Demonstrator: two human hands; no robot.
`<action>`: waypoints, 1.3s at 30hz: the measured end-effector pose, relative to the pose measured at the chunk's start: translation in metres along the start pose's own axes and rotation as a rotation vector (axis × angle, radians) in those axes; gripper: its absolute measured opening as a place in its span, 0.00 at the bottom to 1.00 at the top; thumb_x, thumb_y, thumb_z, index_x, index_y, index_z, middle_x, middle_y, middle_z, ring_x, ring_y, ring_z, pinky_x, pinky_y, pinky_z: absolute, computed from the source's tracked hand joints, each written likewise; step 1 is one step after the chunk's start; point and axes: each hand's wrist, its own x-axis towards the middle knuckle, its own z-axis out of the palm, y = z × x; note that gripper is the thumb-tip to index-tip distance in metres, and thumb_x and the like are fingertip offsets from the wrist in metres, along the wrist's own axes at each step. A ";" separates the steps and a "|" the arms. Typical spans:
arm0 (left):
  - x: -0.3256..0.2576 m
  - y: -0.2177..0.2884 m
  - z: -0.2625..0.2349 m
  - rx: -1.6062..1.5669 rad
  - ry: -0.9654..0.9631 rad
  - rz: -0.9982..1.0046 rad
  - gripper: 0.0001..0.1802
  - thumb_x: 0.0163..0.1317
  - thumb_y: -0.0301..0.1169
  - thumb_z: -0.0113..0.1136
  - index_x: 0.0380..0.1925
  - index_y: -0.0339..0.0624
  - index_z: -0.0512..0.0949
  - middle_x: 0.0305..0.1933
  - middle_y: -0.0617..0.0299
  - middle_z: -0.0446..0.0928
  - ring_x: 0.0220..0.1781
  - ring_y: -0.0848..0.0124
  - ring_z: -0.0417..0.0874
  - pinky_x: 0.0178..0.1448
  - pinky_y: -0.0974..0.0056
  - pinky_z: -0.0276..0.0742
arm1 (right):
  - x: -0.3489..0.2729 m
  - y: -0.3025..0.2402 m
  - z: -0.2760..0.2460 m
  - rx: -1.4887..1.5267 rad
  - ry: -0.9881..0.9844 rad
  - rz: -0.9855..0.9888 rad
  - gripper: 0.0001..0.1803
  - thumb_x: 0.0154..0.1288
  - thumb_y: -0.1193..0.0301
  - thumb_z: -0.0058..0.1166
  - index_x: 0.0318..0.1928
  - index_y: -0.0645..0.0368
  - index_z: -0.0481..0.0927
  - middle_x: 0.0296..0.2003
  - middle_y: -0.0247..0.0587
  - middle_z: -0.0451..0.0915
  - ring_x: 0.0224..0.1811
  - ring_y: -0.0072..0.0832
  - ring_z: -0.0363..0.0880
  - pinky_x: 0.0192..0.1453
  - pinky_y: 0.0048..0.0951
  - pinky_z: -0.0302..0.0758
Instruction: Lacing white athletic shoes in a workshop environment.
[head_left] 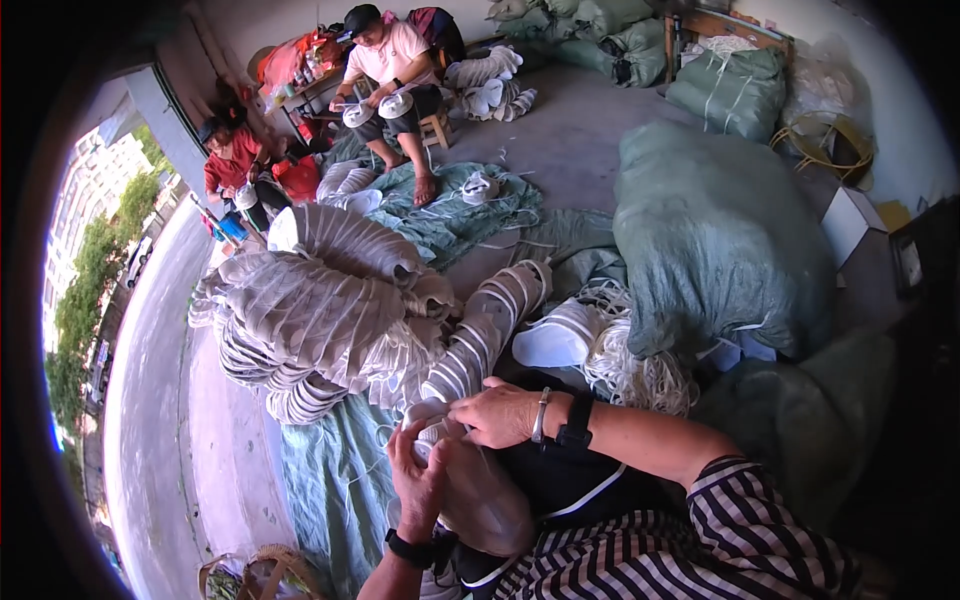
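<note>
My left hand grips a small stack of white round pads from below, on my lap. My right hand comes in from the right and pinches the top of the same stack, fingers closed on it. A pale cloth bundle lies under my left wrist. A long string of stacked white pads runs from my hands up and away. A big heap of bundled white pads sits just left of it.
A large green sack lies at the right, loose white cords beside it. Two seated people handle white pads at the back. More green sacks line the far wall. A woven basket stands at lower left.
</note>
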 end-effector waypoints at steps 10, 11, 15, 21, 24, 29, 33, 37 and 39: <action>0.002 -0.015 0.010 0.080 -0.003 0.009 0.32 0.59 0.52 0.54 0.56 0.39 0.68 0.60 0.44 0.62 0.65 0.52 0.61 0.68 0.54 0.55 | -0.012 0.016 0.019 0.135 0.237 -0.102 0.23 0.60 0.62 0.53 0.53 0.61 0.72 0.50 0.43 0.77 0.53 0.34 0.75 0.63 0.43 0.60; 0.001 -0.017 0.009 0.081 -0.009 0.013 0.32 0.59 0.52 0.54 0.56 0.39 0.68 0.60 0.44 0.62 0.65 0.52 0.61 0.68 0.54 0.55 | -0.014 0.019 0.018 0.136 0.242 -0.097 0.23 0.60 0.62 0.53 0.53 0.61 0.72 0.50 0.43 0.77 0.53 0.34 0.75 0.63 0.43 0.60; -0.017 -0.011 0.007 0.105 -0.025 0.130 0.41 0.60 0.55 0.49 0.64 0.37 0.57 0.65 0.41 0.56 0.69 0.48 0.54 0.70 0.51 0.48 | -0.039 0.049 0.008 1.435 0.348 -0.135 0.24 0.63 0.66 0.53 0.57 0.65 0.70 0.52 0.48 0.76 0.54 0.30 0.76 0.60 0.28 0.70; -0.053 -0.009 -0.021 0.824 -0.458 0.697 0.32 0.63 0.55 0.39 0.61 0.47 0.67 0.70 0.50 0.53 0.72 0.44 0.46 0.69 0.35 0.37 | -0.155 0.121 0.004 1.629 0.606 0.265 0.19 0.67 0.66 0.47 0.53 0.63 0.74 0.48 0.49 0.78 0.38 0.29 0.81 0.44 0.30 0.79; -0.058 -0.010 -0.017 0.766 -0.516 0.742 0.30 0.64 0.54 0.36 0.57 0.48 0.71 0.68 0.56 0.60 0.72 0.46 0.48 0.69 0.34 0.35 | -0.214 0.135 0.009 1.402 0.798 0.570 0.17 0.66 0.62 0.49 0.50 0.59 0.76 0.44 0.44 0.81 0.35 0.25 0.80 0.41 0.27 0.77; -0.069 -0.005 0.003 0.840 -0.533 0.795 0.29 0.64 0.55 0.38 0.54 0.45 0.69 0.65 0.51 0.62 0.70 0.43 0.51 0.67 0.30 0.35 | -0.299 0.160 0.081 1.456 1.023 0.899 0.18 0.64 0.57 0.51 0.47 0.57 0.77 0.42 0.39 0.82 0.34 0.23 0.80 0.40 0.26 0.75; -0.068 -0.013 0.006 0.821 -0.552 0.859 0.28 0.64 0.54 0.38 0.53 0.47 0.69 0.65 0.50 0.62 0.70 0.42 0.51 0.67 0.29 0.35 | -0.330 0.164 0.156 1.613 0.961 1.100 0.19 0.63 0.57 0.52 0.49 0.55 0.76 0.44 0.37 0.81 0.35 0.23 0.80 0.37 0.26 0.76; -0.070 -0.020 0.003 0.779 -0.539 0.844 0.26 0.64 0.53 0.39 0.52 0.49 0.70 0.64 0.49 0.63 0.70 0.41 0.51 0.67 0.30 0.36 | -0.282 0.125 0.156 1.586 0.615 0.951 0.21 0.63 0.59 0.53 0.53 0.54 0.74 0.48 0.36 0.79 0.42 0.23 0.79 0.43 0.26 0.75; -0.070 -0.023 0.006 0.710 -0.480 0.824 0.26 0.62 0.55 0.41 0.49 0.52 0.74 0.61 0.53 0.67 0.70 0.45 0.52 0.67 0.29 0.34 | -0.250 0.100 0.134 1.564 0.496 0.837 0.22 0.62 0.61 0.53 0.55 0.54 0.73 0.49 0.36 0.79 0.45 0.23 0.78 0.45 0.26 0.75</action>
